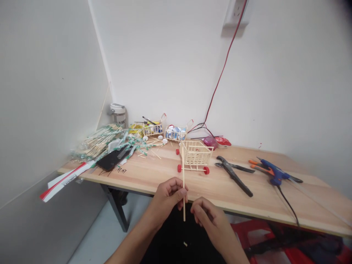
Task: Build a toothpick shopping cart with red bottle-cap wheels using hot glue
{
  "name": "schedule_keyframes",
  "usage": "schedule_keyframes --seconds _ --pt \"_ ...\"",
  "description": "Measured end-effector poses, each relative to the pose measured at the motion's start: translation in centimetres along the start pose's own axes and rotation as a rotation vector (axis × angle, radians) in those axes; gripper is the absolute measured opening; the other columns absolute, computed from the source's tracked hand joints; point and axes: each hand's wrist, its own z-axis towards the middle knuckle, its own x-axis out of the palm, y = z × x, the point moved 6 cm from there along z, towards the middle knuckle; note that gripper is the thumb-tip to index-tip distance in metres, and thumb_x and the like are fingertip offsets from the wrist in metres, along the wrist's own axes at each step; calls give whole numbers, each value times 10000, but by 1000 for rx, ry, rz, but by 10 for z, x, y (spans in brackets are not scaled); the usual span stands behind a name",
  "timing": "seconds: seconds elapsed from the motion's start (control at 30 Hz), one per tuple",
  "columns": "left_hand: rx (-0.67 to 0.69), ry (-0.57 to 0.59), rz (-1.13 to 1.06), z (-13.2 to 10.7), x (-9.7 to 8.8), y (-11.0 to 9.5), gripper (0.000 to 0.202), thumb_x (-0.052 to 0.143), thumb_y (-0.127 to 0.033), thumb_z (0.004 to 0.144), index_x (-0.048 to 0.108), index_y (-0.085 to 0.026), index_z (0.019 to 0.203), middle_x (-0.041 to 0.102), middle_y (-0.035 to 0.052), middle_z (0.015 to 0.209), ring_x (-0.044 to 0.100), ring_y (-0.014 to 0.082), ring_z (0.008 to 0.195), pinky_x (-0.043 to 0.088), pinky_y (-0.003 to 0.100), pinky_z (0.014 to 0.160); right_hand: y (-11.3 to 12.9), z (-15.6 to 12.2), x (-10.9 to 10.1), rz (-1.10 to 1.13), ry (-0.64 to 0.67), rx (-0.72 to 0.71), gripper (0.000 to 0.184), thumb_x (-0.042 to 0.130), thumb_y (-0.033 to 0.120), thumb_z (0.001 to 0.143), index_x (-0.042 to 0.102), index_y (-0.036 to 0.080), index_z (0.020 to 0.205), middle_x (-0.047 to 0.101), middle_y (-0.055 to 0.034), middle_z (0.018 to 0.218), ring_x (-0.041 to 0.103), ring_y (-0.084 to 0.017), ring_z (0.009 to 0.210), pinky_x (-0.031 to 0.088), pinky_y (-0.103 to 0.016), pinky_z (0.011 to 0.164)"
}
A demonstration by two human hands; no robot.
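Fingers (179,191) of left hand (166,198) clamped on upright wooden stick (183,165); right hand (206,216) loosely curled, just beside it. Wooden cart (195,157) ahead, center of frame.

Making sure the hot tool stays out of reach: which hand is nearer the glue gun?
Right. The right hand is below and left of the glue gun in view. The left hand, at the wooden stick, is farther left.

Stick cart (196,156) blocks the forward reach (pliers (233,176) rightward).
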Motion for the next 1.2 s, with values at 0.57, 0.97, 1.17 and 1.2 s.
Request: schedule_keyframes --seconds 0.57,0.97,1.17,1.2 --pt "-97 157 297 -23 13 15 205 607 -287 817 730 -125 843 583 -14 640 482 94 593 346 204 589 -13 -10 -32 193 -303 172 411 634 613 813 663 205 785 604 -12 670 535 -150 618 451 -256 590" --pt "37 -287 165 -17 -44 -4 179 731 -308 728 716 -138 784 593 -15 603 509 100 595 379 213 599 -3 0 -29 471 -492 93 348 774 500 738 674 193 867 659 -21 699 494 -100 543 347 -207 445" --pt "0 -294 -288 -12 -39 10 328 861 -326 631 709 -144 857 655 -7 646 570 75 597 438 183 618 -11 9 -22 540 -498 91 304 785 467 747 697 183 811 623 1 668 447 -77 542 319 -200 455" --pt "-14 -288 -329 -11 -37 12 342 872 -331 622 711 -141 857 667 0 661 579 73 599 446 180 622 -12 10 -21 544 -494 100 302 783 465 751 702 180 811 623 2 673 437 -71 536 319 -200 459"
